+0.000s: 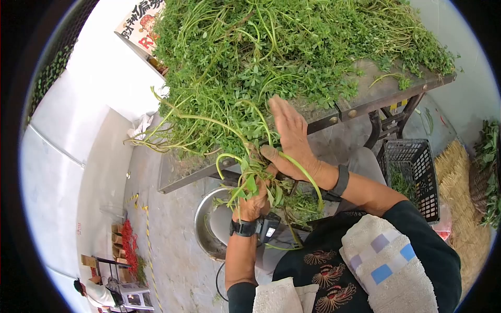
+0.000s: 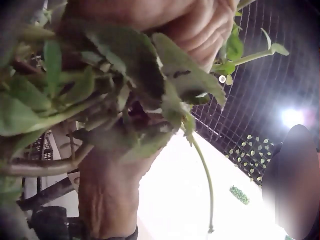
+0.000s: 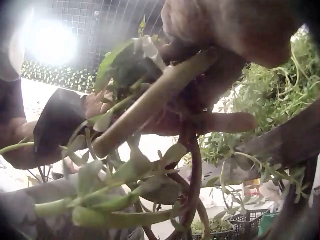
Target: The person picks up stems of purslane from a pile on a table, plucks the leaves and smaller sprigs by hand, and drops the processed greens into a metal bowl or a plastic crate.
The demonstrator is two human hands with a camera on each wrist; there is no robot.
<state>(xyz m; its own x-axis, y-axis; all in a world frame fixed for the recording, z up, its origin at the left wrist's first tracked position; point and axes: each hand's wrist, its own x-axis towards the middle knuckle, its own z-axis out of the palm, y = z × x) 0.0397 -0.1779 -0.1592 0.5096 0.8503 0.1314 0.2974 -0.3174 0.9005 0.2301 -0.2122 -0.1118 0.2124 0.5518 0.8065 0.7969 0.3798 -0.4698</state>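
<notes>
A bunch of leafy green stems (image 1: 249,151) is held in front of the body, over the near table edge. The left hand (image 1: 254,202) grips it from below, its fingers partly covered by leaves. Against the upper part of the bunch is the right hand (image 1: 292,136), fingers extended and thumb touching the stems. Thick stems (image 3: 155,102) cross close to the right wrist camera, and leaves (image 2: 130,60) hide much of the hands in the left wrist view. A large heap of the same greens (image 1: 292,47) covers the tabletop beyond.
The table edge (image 1: 386,96) runs just past the hands. Below it are a metal basin (image 1: 201,229) at left and a black crate (image 1: 433,182) at right. A straw mat (image 1: 459,193) lies at far right. Another person (image 1: 99,295) is at lower left.
</notes>
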